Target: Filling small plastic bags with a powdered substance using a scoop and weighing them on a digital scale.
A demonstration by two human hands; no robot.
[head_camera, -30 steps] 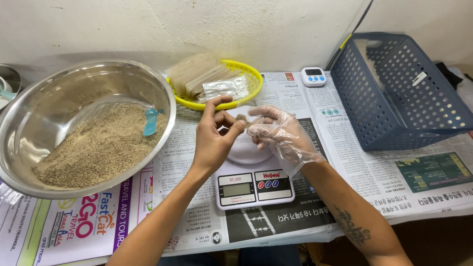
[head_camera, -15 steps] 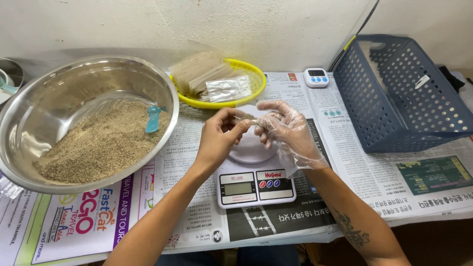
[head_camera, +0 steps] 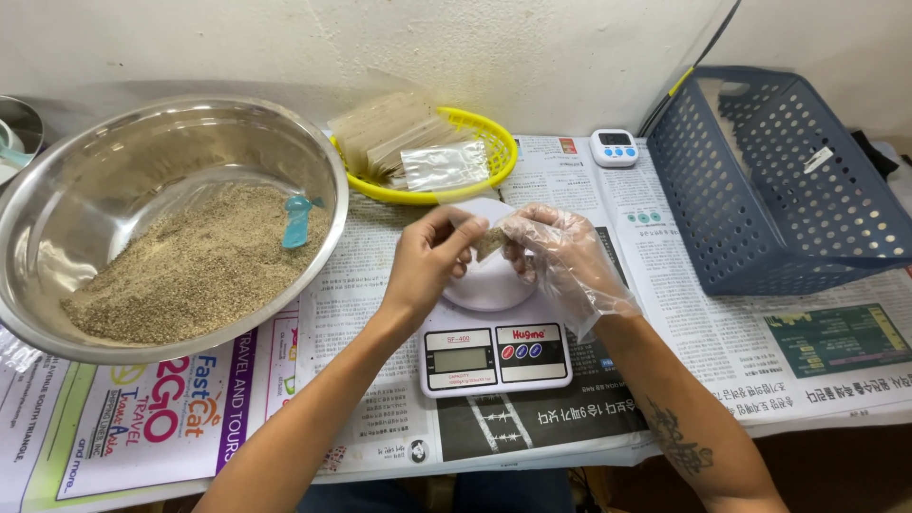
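At upper left I see a polished steel bowl (head_camera: 171,223), glossy and mirror-bright, holding coarse, matt tan grain (head_camera: 190,271) with a smooth blue plastic scoop (head_camera: 297,220) in it. Matt printed newspaper (head_camera: 665,323) covers the surface. The yellow basket (head_camera: 475,180) and perforated blue crate (head_camera: 788,180) are hard plastic with a slight sheen. My right hand (head_camera: 560,256) wears a thin, crinkled clear plastic glove; my left hand (head_camera: 427,261) is bare. The scale (head_camera: 494,356) is smooth white plastic.
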